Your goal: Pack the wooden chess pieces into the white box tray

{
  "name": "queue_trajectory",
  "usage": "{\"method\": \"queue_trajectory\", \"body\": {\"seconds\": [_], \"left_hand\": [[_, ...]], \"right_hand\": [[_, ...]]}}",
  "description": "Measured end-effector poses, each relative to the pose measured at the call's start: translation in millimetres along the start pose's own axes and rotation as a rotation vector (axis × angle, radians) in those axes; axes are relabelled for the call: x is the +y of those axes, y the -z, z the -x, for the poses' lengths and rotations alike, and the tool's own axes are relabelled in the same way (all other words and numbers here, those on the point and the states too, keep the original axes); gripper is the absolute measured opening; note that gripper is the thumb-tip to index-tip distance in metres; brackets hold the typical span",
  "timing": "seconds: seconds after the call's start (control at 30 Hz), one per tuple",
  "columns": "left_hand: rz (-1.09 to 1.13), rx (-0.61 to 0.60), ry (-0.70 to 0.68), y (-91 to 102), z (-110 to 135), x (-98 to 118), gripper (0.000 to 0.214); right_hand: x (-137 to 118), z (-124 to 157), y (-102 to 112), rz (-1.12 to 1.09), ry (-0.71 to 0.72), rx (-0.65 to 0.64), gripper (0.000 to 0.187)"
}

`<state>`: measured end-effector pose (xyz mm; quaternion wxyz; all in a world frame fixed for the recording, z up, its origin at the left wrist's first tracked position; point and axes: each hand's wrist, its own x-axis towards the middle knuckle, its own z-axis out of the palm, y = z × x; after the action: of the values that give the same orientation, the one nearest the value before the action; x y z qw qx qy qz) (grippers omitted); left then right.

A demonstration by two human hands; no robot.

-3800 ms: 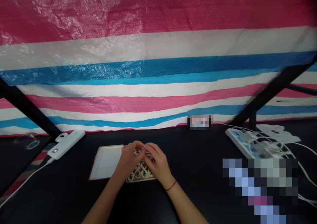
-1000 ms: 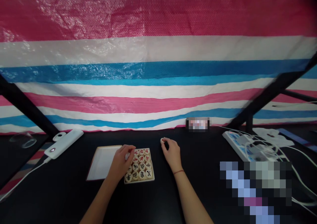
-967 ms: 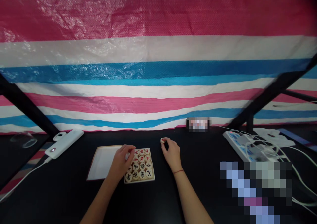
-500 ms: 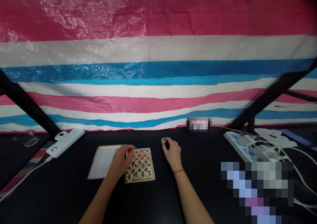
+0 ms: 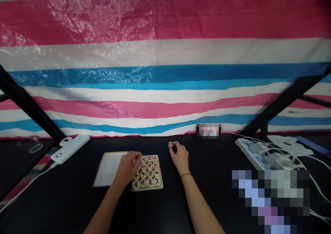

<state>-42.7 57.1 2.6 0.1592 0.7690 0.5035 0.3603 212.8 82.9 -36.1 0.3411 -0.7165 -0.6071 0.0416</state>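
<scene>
A small square box (image 5: 159, 186) holds several round chess pieces (image 5: 150, 173) with red and black characters, on the black table (image 5: 165, 206). My left hand (image 5: 128, 166) rests curled on the box's left edge, fingertips on the top-left pieces. My right hand (image 5: 179, 156) is to the right of the box, pinching one round piece with a red mark (image 5: 170, 144) just above the table. The white box lid (image 5: 110, 169) lies flat to the left of the box.
A white power bank (image 5: 70, 148) with a cable lies at the left, a clear glass (image 5: 29, 145) further left. A power strip with tangled white cables (image 5: 263, 151) sits at the right. A striped tarp (image 5: 165, 65) hangs behind, crossed by black frame bars.
Both hands were together over the box. My right hand has since moved out to the right with one piece and holds it there; my left hand stays on the box.
</scene>
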Motion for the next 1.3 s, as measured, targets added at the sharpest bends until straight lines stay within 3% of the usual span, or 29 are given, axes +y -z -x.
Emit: {"method": "queue_trajectory", "body": {"seconds": [0.83, 1.03, 1.3], "left_hand": [[-0.058, -0.011, -0.026, 1.5, 1.2, 0.4, 0.018], [-0.082, -0.015, -0.048, 0.0, 1.4, -0.1, 0.018], [-0.078, -0.013, -0.059, 0.5, 1.4, -0.8, 0.017]], "right_hand": [[14.6, -8.1, -13.3, -0.201, -0.112, 0.032, 0.031], [21.0, -10.0, -21.2, -0.058, 0.002, 0.145, 0.037], [20.0, -8.1, -22.7, -0.006, 0.029, 0.158, 0.039]]}}
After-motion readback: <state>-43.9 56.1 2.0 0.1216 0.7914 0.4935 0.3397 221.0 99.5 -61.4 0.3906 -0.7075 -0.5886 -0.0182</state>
